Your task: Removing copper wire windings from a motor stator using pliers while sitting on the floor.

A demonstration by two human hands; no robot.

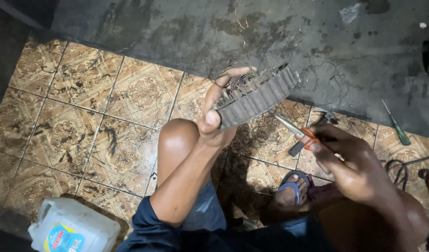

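A person sits low on a patterned tiled floor point(83, 116) that meets a stained grey concrete slab point(270, 32) along its upper edge, one bare knee raised at the centre of the view. All positions here are given from the ring-shaped, ribbed metal stator point(258, 95), which is held up in the air above the boundary between tile and concrete.

A white plastic jug point(72, 226) with a coloured label stands far below and to the left of the stator, at the bottom edge of the floor. A blue sandal point(294, 186) on the person's foot lies below the stator and slightly right.

The left hand point(219, 112) grasps the stator at its left end, thumb pressed on the outer ribbed band and fingers hooked over the inner edge, where tangled wire shows. The right hand point(350, 163), below and to the right of the stator, is clenched around orange-handled pliers point(301, 133), whose metal nose points up toward the stator's underside without touching it.

A green-handled screwdriver point(396, 126) lies on the floor well to the right of the stator. A black cable point(401, 170) curls below that, near the right edge.
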